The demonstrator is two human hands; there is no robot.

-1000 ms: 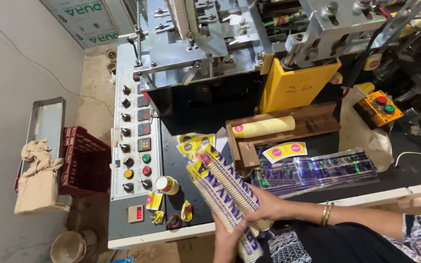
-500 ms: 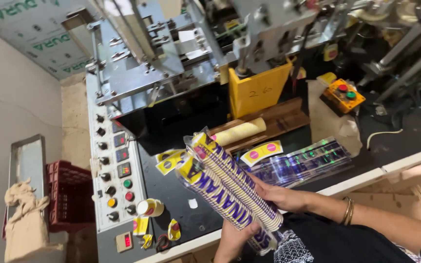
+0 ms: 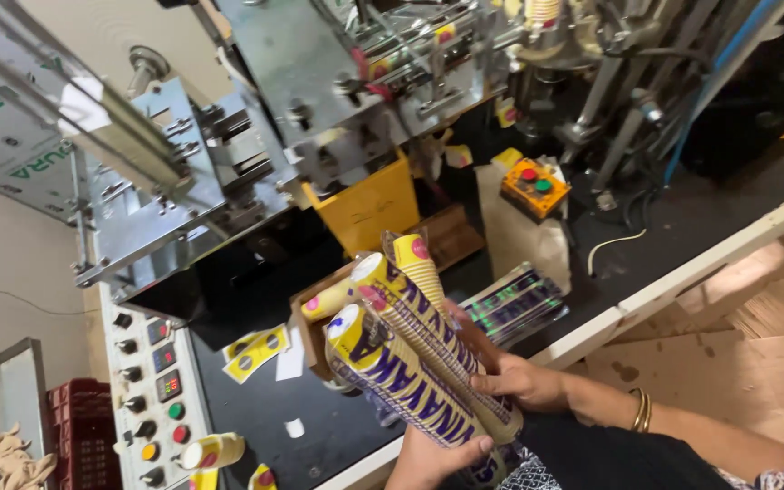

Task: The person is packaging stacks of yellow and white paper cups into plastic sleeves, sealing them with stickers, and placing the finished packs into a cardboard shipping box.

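Observation:
Both my hands hold a bundle of long stacked paper-cup sleeves (image 3: 415,349), cream and yellow with purple print, tilted up toward the machine. My left hand (image 3: 433,458) grips the bundle from below near its lower end. From the right side my right hand (image 3: 524,381), a bangle on its wrist, wraps around the stacks. Three stacks show at the top ends.
A metal cup-forming machine (image 3: 256,136) fills the top. A control panel with coloured buttons (image 3: 151,399) sits at the left, an orange button box (image 3: 534,186) at the right. Flat printed blanks (image 3: 514,304), yellow cut-outs (image 3: 254,351), a lone cup (image 3: 212,451), a red crate (image 3: 83,431).
The bundle has been lifted and raised closer to the camera, tilting more upright. The view has swung left and tilted, so the machine now sits higher and nearer.

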